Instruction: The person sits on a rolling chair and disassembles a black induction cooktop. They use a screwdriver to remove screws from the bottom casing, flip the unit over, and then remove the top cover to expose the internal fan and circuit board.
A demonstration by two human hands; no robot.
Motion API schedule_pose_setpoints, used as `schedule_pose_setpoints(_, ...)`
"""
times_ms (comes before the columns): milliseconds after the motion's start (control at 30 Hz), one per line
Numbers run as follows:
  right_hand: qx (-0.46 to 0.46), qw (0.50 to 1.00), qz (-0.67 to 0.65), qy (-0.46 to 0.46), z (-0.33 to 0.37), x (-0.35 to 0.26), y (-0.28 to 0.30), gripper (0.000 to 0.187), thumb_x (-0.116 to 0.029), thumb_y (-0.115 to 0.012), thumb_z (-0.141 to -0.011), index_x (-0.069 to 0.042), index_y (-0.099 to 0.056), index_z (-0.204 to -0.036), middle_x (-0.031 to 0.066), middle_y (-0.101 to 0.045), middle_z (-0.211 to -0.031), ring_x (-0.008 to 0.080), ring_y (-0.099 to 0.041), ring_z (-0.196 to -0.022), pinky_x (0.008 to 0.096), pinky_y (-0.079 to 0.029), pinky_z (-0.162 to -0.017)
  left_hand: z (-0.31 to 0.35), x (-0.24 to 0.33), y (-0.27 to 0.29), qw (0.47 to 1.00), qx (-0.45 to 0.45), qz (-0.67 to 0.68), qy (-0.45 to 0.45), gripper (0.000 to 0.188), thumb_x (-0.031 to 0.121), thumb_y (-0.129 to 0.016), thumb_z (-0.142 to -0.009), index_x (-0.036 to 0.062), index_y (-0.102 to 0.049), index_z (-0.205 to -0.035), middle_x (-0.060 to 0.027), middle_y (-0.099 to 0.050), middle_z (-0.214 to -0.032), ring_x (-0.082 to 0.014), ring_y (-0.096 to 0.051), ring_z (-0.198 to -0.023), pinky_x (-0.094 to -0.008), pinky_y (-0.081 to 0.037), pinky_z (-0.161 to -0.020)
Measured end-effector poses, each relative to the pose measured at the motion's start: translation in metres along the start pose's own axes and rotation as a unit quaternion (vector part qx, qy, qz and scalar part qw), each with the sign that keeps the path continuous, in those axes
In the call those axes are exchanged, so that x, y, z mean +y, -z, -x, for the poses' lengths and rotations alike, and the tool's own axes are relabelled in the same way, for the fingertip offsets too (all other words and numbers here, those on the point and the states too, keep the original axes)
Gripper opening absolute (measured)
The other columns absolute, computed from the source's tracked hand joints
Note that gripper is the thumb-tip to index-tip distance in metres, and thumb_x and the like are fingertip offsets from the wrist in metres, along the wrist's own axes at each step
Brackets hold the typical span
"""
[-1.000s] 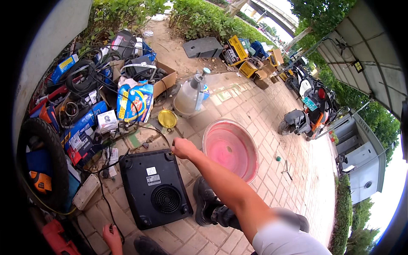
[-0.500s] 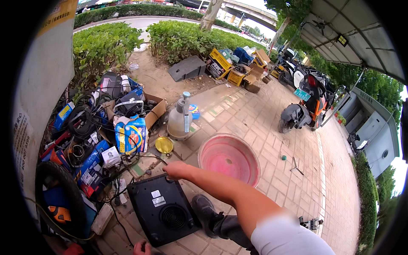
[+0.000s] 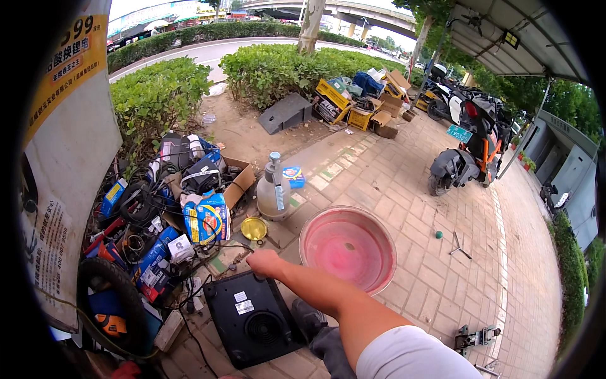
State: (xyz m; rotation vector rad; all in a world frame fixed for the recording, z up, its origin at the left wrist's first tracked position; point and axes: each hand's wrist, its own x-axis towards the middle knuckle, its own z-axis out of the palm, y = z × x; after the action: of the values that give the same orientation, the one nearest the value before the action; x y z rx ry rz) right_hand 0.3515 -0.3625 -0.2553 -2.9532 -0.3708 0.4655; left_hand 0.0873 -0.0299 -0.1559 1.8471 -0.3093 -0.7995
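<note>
My right hand [image 3: 264,263] is closed at the far edge of a black induction cooker [image 3: 228,328], which lies upside down on the paving with its round vent and white labels showing. A thin black cable [image 3: 235,245] runs from the heap on the left up to my right fingers, which look closed on it; the fingertips are partly hidden. Only a sliver of my left hand [image 3: 231,377] shows at the lower edge, its fingers out of sight. My dark shoe [image 3: 308,319] stands right beside the cooker.
A pink basin [image 3: 347,246] stands right of my hand, a pressure sprayer [image 3: 273,192] and gold tin lid [image 3: 254,228] beyond it. Boxes, cables and a tyre [image 3: 113,303] crowd the left. A scooter [image 3: 470,148], metal tool [image 3: 461,246] and metal clamp-like part [image 3: 476,338] are at right.
The view has tilted up a little, so the scene sits lower and further right. My left hand has nearly left the lower edge. My right hand stays at the cooker's far edge.
</note>
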Motion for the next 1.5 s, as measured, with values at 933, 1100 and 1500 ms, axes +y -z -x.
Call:
schedule_pose_setpoints(933, 0.114, 0.989, -0.08, 0.054, 0.018, 0.002, -0.037, 0.025, -0.023, -0.054, -0.086, -0.008, -0.062, -0.104, 0.0167, -0.065, -0.104, 0.0376, -0.063, -0.096, 0.0481, -0.052, -0.08, -0.042, 0.023, -0.025, 0.999, 0.033, -0.013, -0.036, 0.031, 0.021, -0.06, -0.092, 0.001, -0.064, -0.116, -0.0109, -0.069, -0.099, -0.0211, -0.064, -0.091, -0.0333, -0.051, -0.082)
schedule_pose_setpoints(1100, 0.071, 0.991, -0.099, 0.055, 0.018, 0.015, -0.026, 0.024, -0.019, -0.056, -0.082, -0.009, -0.063, -0.103, 0.0151, -0.061, -0.109, 0.0347, -0.062, -0.101, 0.0467, -0.052, -0.081, -0.033, 0.021, -0.014, 0.994, 0.031, 0.047, 0.089, 0.034, 0.023, -0.06, -0.093, 0.0008, -0.063, -0.118, -0.01, -0.066, -0.103, -0.0188, -0.062, -0.097, -0.0318, -0.048, -0.086)
schedule_pose_setpoints(1500, 0.007, 0.997, -0.05, 0.061, -0.002, 0.015, -0.016, 0.028, -0.014, -0.056, -0.079, -0.008, -0.063, -0.105, 0.013, -0.062, -0.109, 0.0347, -0.063, -0.097, 0.0467, -0.05, -0.084, -0.053, 0.002, -0.002, 0.992, 0.046, 0.099, 0.056, 0.033, 0.022, -0.065, -0.091, 0.0008, -0.063, -0.117, -0.0079, -0.067, -0.09, -0.0139, -0.062, -0.079, -0.0293, -0.05, -0.075)
